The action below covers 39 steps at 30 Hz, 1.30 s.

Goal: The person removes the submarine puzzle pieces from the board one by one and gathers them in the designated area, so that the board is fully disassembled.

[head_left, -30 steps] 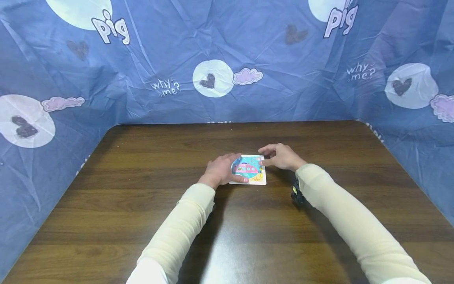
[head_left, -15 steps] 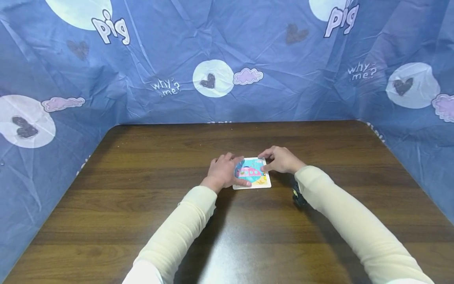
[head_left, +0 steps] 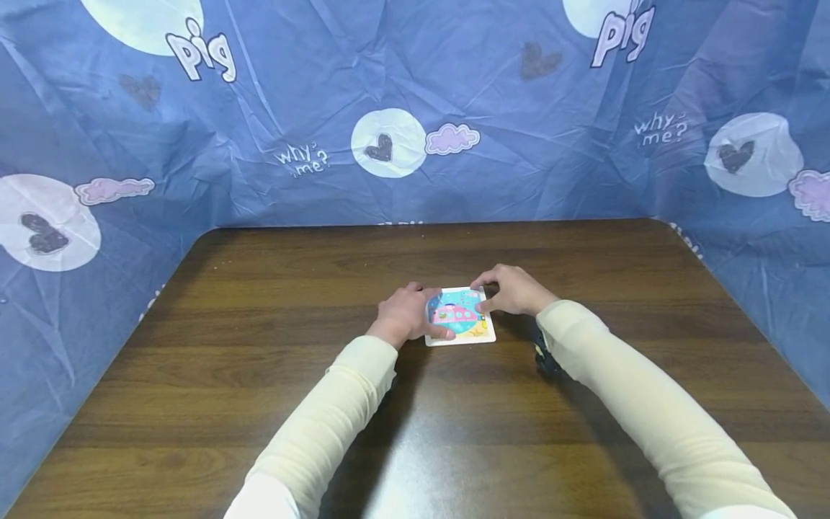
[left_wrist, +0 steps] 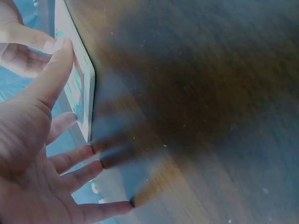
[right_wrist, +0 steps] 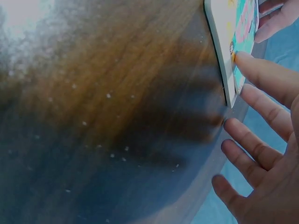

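A square puzzle board (head_left: 460, 339) with a white border and a pink submarine on a teal sea lies flat on the wooden table. My left hand (head_left: 405, 313) is at its left side, the thumb (left_wrist: 58, 70) resting on its face and the other fingers spread beside and behind it. At the right side, my right hand (head_left: 515, 290) grips the board's far right part between thumb (right_wrist: 261, 70) and index finger (right_wrist: 266, 105). Its other fingers are apart from the board. Whether a separate piece sits between those two fingertips is hidden.
The brown wooden table (head_left: 259, 389) stretches around the board on all sides. A blue printed cloth (head_left: 311, 86) hangs along its back and both sides. A dark wrist device (head_left: 546, 357) shows under the right sleeve.
The board has shifted slightly right and toward me. My right index finger has come down to the board's far right corner; the left hand has moved slightly with the board.
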Tool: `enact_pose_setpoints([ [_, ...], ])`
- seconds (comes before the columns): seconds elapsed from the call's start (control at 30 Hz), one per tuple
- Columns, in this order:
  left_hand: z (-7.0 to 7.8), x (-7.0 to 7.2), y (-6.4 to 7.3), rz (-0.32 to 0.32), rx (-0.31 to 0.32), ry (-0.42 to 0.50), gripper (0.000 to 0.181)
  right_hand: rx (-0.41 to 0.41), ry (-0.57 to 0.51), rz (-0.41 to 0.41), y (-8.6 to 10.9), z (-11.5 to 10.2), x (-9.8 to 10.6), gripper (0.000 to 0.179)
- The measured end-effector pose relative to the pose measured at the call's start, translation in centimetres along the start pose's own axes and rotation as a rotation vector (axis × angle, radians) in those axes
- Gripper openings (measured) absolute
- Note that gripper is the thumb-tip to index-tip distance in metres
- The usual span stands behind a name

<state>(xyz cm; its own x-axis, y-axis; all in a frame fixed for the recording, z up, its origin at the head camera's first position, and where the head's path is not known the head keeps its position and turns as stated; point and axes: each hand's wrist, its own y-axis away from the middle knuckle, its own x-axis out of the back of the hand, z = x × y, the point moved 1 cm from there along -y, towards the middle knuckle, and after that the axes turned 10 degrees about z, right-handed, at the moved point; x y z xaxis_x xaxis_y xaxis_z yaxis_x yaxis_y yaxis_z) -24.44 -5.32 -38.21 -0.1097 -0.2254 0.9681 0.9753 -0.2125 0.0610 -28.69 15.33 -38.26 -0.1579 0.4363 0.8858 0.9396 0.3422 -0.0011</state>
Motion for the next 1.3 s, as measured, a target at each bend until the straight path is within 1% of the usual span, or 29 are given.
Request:
enact_pose_setpoints([
  [0.2,0.10,0.04,-0.03,-0.012,-0.006,-0.011,0.091,0.006,0.133,-0.017,-0.42,-0.27,0.20,0.044],
  [0.37,0.06,-0.13,-0.16,-0.015,-0.014,-0.019,0.091,-0.009,0.166,-0.035,-0.32,-0.71,0.48,0.045],
  [0.47,0.09,-0.25,-0.27,-0.019,-0.014,-0.031,0.091,-0.025,0.161,-0.042,-0.20,-0.79,0.57,0.045],
  [0.67,0.09,-0.33,-0.34,-0.016,-0.017,-0.051,0.091,-0.033,0.135,-0.027,-0.29,-0.68,0.52,0.042],
  [0.97,-0.05,-0.21,-0.19,0.003,-0.018,-0.048,0.090,-0.037,0.032,-0.031,-0.54,-0.42,0.29,0.041],
  [1.3,-0.03,-0.52,-0.33,-0.020,0.002,-0.049,0.090,-0.027,0.053,-0.003,-0.58,-0.17,0.36,0.039],
])
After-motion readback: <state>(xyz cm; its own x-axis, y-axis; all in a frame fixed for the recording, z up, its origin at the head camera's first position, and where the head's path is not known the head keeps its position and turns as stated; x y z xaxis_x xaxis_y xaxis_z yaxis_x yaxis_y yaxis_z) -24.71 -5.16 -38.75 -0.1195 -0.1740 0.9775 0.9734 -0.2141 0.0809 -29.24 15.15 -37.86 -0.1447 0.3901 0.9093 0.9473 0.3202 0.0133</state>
